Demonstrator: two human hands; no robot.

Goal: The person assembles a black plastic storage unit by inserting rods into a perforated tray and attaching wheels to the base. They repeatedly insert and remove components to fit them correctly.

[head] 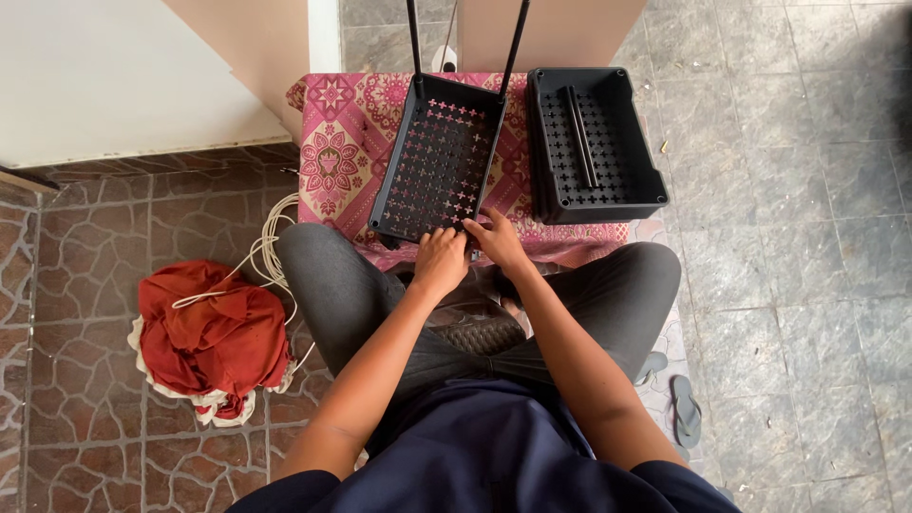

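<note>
Perforated black plastic tray [439, 166], tilted, lies on a pink patterned cloth [334, 142] covering a low tabletop, directly in front of a seated person seen from above; 2 thin black rods [415, 43] rise from its far corners. At far left, on the brown stone-patterned floor [85, 285], sits a crumpled red cloth bundle [211, 337]; a white cord [271, 237] loops from it toward the tabletop. Left hand [440, 261] rests on the tray's near edge, fingers curled down over the rim, gripping it; right hand [499, 239] sits just beside it, touching the same near edge, fingers bent around the tray's corner area, though what exactly the fingertips pinch cannot be told. Both forearms reach forward over grey-trousered knees. To the right of the tray, just beside it on the same cloth, stands a 2nd black tray [594, 142], upright with deep walls and a cross-shaped hole pattern; 2 loose black rods [579, 133] lie inside it. Farther right, grey floor tiles [788, 190]; a grey flip-flop sandal [686, 408] lies near the person's right knee.
</note>
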